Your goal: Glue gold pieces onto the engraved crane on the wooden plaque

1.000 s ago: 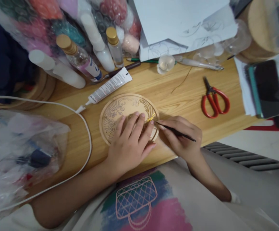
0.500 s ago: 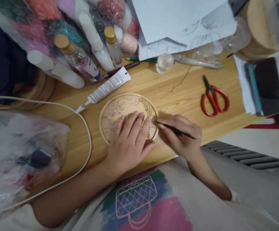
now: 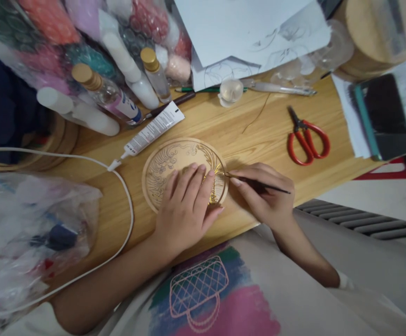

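Observation:
A round pale wooden plaque (image 3: 148, 179) lies on the table, with wave and feather lines drawn on its face. Gold wire (image 3: 217, 170) follows some of the lines on its right side. My left hand (image 3: 185, 205) rests flat across the lower middle of the plaque, fingers stretched, hiding part of the pattern. My right hand (image 3: 269, 193) pinches slim dark tweezers (image 3: 272, 187). Their tip reaches the plaque's right rim, beside the gold wire. Whether the tip grips any wire is too small to tell.
Red-handled pliers (image 3: 307, 142) lie to the right, near a phone (image 3: 382, 116). Behind the plaque are a white glue tube (image 3: 154, 129), several bottles (image 3: 110, 98) and a small clear cup (image 3: 230, 91). A white cable (image 3: 131, 205) and a plastic bag (image 3: 31, 233) are leftward.
The tweezers have turned slightly flatter, their tip shifting a little leftward over the plaque's rim. My left hand stays on the plaque. The whole view has shifted slightly.

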`<state>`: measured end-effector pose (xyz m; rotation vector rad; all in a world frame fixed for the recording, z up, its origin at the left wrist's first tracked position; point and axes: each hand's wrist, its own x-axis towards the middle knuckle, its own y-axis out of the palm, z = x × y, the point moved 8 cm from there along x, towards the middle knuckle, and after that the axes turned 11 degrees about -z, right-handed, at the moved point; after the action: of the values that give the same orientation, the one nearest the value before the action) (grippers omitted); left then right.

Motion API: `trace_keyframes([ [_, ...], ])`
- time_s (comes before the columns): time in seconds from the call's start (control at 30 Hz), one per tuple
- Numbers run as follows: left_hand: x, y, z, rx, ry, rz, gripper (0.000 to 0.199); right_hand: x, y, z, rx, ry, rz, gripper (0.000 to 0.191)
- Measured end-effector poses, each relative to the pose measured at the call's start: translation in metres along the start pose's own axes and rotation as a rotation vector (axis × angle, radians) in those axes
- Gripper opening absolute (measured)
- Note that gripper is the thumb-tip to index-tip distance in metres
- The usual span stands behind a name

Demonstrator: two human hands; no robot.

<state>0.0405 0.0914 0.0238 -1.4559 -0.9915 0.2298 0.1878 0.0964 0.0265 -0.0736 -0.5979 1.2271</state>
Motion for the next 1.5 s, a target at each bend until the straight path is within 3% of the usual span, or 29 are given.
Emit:
trace_keyframes([
  [0.17,0.0,0.0,0.0,-0.012,-0.012,-0.001,0.052,0.001,-0.005,-0.01,0.01,0.14,-0.065,0.011],
  [1.5,-0.002,0.005,0.001,0.019,-0.019,-0.001,0.055,-0.002,-0.008,-0.023,0.103,0.228,-0.158,0.01],
])
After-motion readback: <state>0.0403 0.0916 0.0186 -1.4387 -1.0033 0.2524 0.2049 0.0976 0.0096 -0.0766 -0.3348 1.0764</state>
